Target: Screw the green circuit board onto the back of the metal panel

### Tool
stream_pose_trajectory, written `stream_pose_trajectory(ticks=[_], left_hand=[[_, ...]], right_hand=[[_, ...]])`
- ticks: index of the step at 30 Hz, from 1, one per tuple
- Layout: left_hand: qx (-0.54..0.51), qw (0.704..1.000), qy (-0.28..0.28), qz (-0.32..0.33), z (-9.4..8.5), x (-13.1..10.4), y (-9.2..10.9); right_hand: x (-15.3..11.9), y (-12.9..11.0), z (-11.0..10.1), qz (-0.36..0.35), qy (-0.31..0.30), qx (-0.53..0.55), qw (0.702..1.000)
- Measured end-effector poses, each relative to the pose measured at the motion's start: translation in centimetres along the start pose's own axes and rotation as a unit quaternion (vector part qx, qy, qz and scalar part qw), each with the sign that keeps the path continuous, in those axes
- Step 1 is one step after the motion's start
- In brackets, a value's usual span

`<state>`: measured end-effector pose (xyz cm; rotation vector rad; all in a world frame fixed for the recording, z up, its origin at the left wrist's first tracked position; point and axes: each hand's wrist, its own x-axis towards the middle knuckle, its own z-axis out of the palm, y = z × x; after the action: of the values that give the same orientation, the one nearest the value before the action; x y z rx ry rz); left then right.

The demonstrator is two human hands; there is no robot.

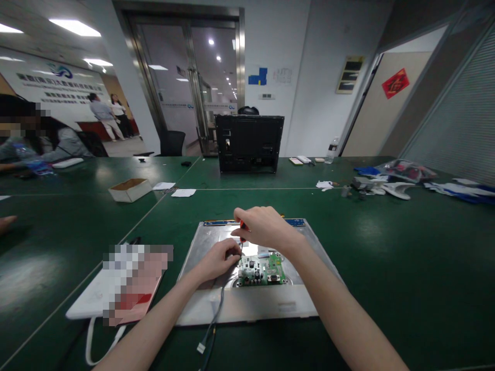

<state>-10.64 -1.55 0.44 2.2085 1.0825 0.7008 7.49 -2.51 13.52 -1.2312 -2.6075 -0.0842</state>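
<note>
Screwdriver [242, 232] upright at the frame's centre: our right hand [261, 225] grips its red handle, the tip meeting the upper-left corner of the green circuit board [266, 270]. Our left hand [226, 256], fingers curled, pinches close beside that tip; what it holds we cannot tell. The board lies on the metal-backed panel [255, 304], lower centre, whose right edge borders bare green table [390, 278]. A red diamond sign [395, 83], upper right, bears one Chinese character.

Right hand [257, 226] arches above the curled left hand [224, 257].
</note>
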Motion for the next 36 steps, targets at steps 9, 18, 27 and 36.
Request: stream_pose_trajectory(ticks=[9,18,27,36], left_hand=[[-0.013,1.0,-0.002,0.001,0.08,-0.01,-0.06],[-0.001,1.0,0.0,0.0,-0.05,0.01,0.12],[-0.003,1.0,0.004,0.002,0.17,-0.02,-0.25],[0.0,1.0,0.006,0.005,0.15,0.0,-0.24]], right_hand=[[-0.6,-0.27,-0.5,-0.04,-0.006,0.023,0.999],[-0.14,-0.01,-0.11,-0.001,0.003,-0.014,1.0],[-0.45,-0.16,-0.16,-0.027,0.016,0.006,0.999],[-0.33,0.04,-0.18,-0.015,0.009,0.004,1.0]])
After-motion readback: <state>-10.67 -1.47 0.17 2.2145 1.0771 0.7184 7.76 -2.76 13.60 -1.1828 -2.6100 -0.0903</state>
